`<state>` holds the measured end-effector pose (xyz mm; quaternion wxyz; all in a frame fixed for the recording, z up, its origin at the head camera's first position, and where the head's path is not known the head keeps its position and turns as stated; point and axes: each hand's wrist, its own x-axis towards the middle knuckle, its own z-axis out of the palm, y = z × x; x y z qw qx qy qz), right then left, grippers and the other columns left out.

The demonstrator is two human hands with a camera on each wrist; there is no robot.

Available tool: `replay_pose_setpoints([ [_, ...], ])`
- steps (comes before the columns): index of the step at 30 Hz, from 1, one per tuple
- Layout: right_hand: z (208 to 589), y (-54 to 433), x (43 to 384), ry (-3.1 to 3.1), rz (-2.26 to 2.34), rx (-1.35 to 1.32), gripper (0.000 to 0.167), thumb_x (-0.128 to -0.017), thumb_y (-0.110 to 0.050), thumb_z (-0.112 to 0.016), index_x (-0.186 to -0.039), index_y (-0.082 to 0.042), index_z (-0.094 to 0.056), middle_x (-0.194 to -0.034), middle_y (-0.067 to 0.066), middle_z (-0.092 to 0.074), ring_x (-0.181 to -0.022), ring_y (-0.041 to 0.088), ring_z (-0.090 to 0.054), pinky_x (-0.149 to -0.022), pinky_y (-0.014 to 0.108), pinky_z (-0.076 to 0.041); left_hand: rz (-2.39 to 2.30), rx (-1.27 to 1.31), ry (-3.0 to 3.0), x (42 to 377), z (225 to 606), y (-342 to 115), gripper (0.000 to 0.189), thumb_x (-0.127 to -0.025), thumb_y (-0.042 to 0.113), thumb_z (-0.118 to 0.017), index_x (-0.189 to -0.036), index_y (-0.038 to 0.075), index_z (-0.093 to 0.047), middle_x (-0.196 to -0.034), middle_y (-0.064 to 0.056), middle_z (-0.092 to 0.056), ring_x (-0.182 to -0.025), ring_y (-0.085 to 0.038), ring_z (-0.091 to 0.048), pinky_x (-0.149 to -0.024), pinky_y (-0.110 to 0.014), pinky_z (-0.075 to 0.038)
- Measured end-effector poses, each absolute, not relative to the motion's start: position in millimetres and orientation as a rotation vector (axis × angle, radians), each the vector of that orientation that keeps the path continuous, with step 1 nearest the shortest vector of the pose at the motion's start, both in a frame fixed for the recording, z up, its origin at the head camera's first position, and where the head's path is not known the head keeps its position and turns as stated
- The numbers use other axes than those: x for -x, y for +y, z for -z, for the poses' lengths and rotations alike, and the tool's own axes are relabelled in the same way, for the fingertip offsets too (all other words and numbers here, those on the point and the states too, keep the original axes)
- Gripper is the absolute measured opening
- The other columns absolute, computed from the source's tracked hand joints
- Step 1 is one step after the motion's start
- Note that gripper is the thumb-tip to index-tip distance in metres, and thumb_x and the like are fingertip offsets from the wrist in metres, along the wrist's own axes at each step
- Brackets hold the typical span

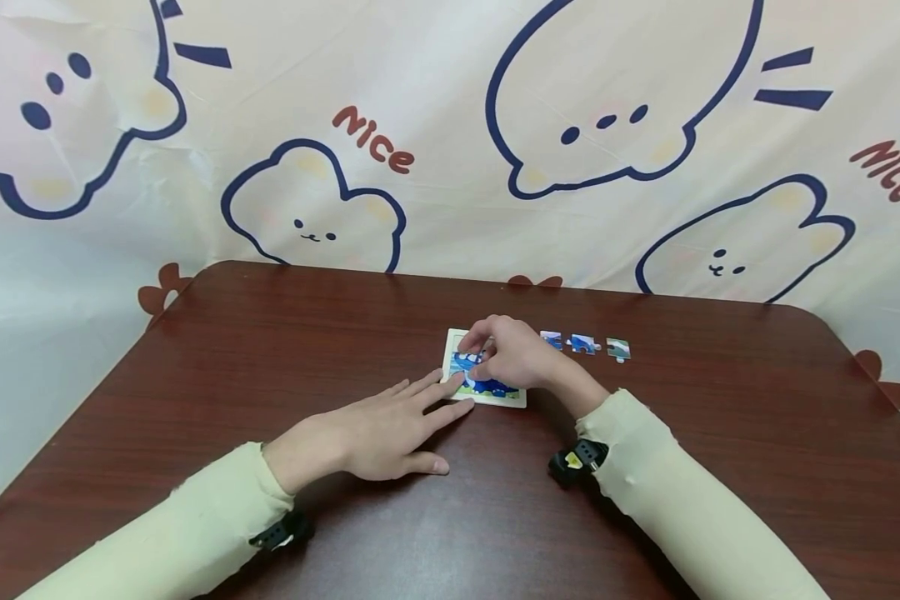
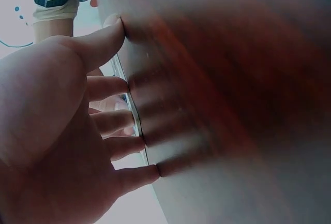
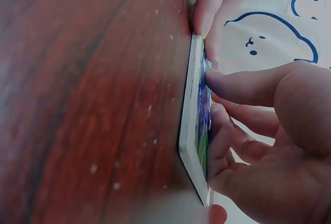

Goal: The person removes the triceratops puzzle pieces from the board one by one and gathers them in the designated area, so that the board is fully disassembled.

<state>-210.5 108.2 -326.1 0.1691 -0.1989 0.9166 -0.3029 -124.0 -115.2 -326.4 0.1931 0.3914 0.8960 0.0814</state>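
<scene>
A small jigsaw puzzle in a white frame lies on the table, its picture showing a blue cartoon figure above green. My left hand is flat with fingers spread, the fingertips at the frame's left and near edges. In the left wrist view its fingers reach straight to that edge. Over the puzzle, my right hand bends its fingers down from above. Its thumb touches the picture, and thumb and forefinger pinch about a puzzle piece on the left side. The hand covers much of the picture's upper right.
Loose puzzle pieces lie right of the frame: one partly behind my right hand, a blue piece beside it, and a greenish piece farther right. The dark wooden table ends at a printed cloth backdrop.
</scene>
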Motion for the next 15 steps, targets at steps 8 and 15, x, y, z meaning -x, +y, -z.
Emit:
replay_pose_setpoints([
  [8,323.8,103.8,211.8,2.596,0.857,0.519,0.023,-0.094,-0.008,-0.079,-0.116,-0.013,-0.075,-0.117,0.008,-0.069,-0.106,0.024,-0.062,-0.1,0.043,-0.056,-0.212,-1.097,2.515,123.3,325.2,-112.8,0.074,-0.108,0.048,-0.057,-0.169,0.017,-0.029,-0.181,-0.01,-0.009,-0.167,-0.039,-0.008,-0.129,-0.064,-0.025],
  [15,323.5,100.4,210.5,2.579,0.881,0.474,0.021,-0.094,-0.007,-0.077,-0.114,-0.013,-0.075,-0.115,0.008,-0.068,-0.107,0.026,-0.061,-0.101,0.044,-0.054,-0.201,-1.097,2.51,123.4,324.3,-113.4,0.073,-0.109,0.048,-0.057,-0.169,0.017,-0.029,-0.181,-0.011,-0.008,-0.167,-0.04,-0.01,-0.128,-0.065,-0.026],
])
